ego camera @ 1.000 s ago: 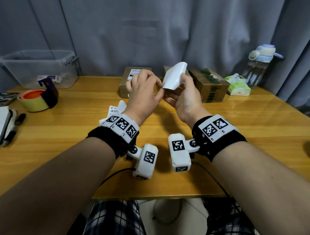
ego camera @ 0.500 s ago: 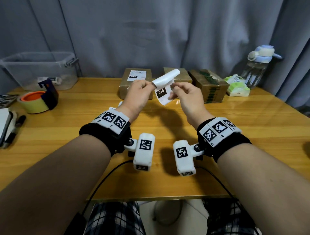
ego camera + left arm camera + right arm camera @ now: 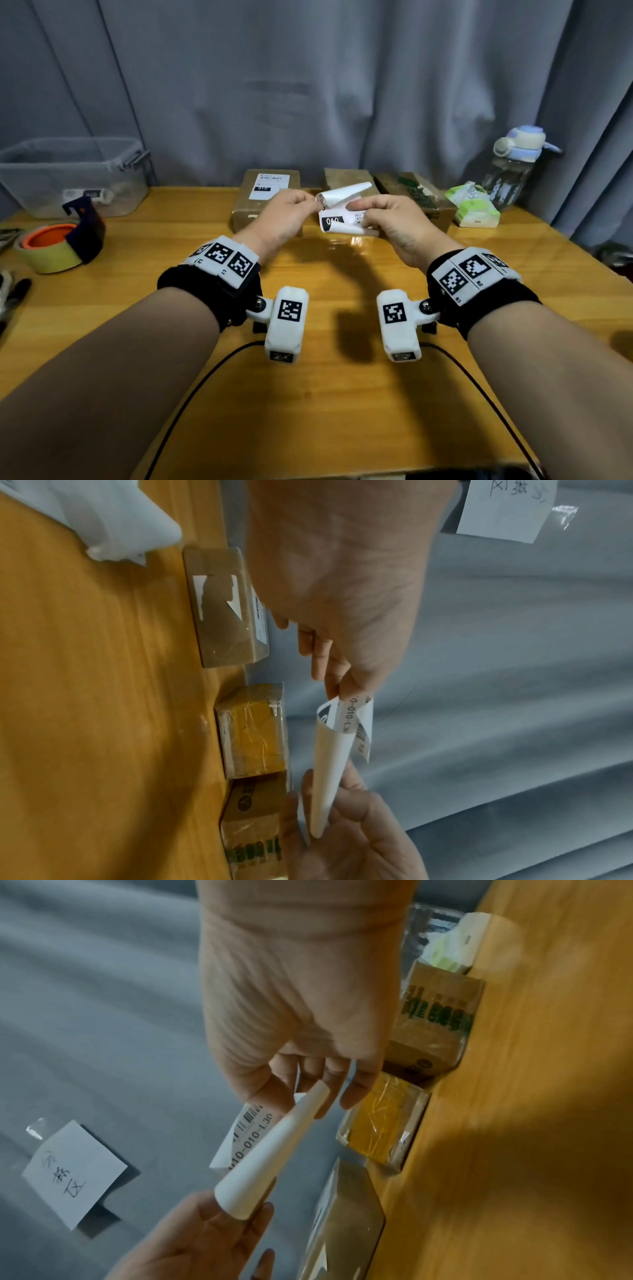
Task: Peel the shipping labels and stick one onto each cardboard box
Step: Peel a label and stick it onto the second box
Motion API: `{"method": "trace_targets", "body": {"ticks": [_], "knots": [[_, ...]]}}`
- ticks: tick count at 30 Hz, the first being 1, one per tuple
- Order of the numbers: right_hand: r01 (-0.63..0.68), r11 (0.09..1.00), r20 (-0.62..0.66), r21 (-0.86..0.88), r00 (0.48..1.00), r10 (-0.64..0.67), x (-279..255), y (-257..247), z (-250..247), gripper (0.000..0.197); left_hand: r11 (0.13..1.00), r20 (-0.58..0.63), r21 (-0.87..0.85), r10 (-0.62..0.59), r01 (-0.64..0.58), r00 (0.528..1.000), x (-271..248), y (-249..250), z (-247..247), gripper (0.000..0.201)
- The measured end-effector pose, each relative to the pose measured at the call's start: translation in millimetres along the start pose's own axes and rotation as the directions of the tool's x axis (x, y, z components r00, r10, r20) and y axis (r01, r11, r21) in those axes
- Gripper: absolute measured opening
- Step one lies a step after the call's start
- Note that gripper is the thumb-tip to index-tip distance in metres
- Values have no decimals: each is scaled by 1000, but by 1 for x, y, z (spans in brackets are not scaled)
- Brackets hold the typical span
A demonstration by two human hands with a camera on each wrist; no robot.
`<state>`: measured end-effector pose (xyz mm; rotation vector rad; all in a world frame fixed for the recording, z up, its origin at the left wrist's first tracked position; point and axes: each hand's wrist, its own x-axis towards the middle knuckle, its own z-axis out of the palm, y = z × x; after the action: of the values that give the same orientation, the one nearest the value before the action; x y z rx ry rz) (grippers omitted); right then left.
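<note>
Over the table's far middle, both hands hold one shipping label (image 3: 337, 222) printed "010" together with its curled white backing (image 3: 344, 195). My left hand (image 3: 313, 202) pinches the wide end of the rolled backing (image 3: 329, 764). My right hand (image 3: 354, 212) pinches the printed label (image 3: 246, 1134) under its thumb. The backing has curled into a cone that spans the two hands. Three cardboard boxes stand behind the hands. The left box (image 3: 267, 192) bears a label, the middle box (image 3: 342, 176) is taped, and the right box (image 3: 414, 195) has green print.
A clear plastic bin (image 3: 68, 174) and a tape dispenser (image 3: 58, 243) stand at the left, with pens (image 3: 13, 291) at the left edge. A tissue pack (image 3: 474, 205) and a water bottle (image 3: 513, 164) sit at the back right. A grey curtain hangs behind.
The sheet was held up whole, white side toward me. The hands have since lowered and drawn apart, the printed face now shows, and the backing has rolled away from it.
</note>
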<state>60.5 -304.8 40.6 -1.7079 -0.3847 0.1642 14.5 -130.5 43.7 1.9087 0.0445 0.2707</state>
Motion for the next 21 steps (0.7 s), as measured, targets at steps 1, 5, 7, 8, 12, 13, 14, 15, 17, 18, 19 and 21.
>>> {"method": "trace_targets", "body": {"ticks": [1,5,7,8,12,13,14,15,17,18,19,21], "knots": [[-5,1000,-16,-10,1000,5,8,-2,-4,31,999,-7,35,1,-1,1000,9,1,1,19],[-46,991,-113,123,992,60,38,-10,-21,29,998,-133,64,-6,15,991,45,5,1,21],[-47,979,-208,200,974,89,57,-13,-30,31,997,-182,59,-37,48,983,64,6,3,22],[-52,973,-243,224,964,108,67,-15,-34,29,996,-189,56,-58,69,980,75,6,5,24],[-116,940,-268,321,941,207,98,-12,-42,22,975,-113,136,-161,176,980,110,0,20,48],[-136,938,-274,319,934,229,106,-11,-42,23,966,-84,150,-198,209,977,121,-3,24,55],[-157,936,-277,314,928,248,112,-8,-42,24,957,-60,161,-235,242,970,130,-6,28,61],[-168,933,-276,318,925,260,117,-6,-41,25,945,-46,178,-269,273,962,139,-10,31,67],[-184,928,-272,325,922,277,129,-2,-40,26,919,-41,229,-319,320,947,159,-17,38,81],[-196,924,-262,328,921,289,135,0,-40,27,911,-45,247,-331,331,943,168,-21,41,87],[-209,920,-253,331,920,300,139,2,-40,27,908,-48,258,-330,331,943,175,-25,42,92],[-217,913,-243,346,919,310,145,4,-41,29,911,-35,268,-315,313,948,185,-31,45,96]]}}
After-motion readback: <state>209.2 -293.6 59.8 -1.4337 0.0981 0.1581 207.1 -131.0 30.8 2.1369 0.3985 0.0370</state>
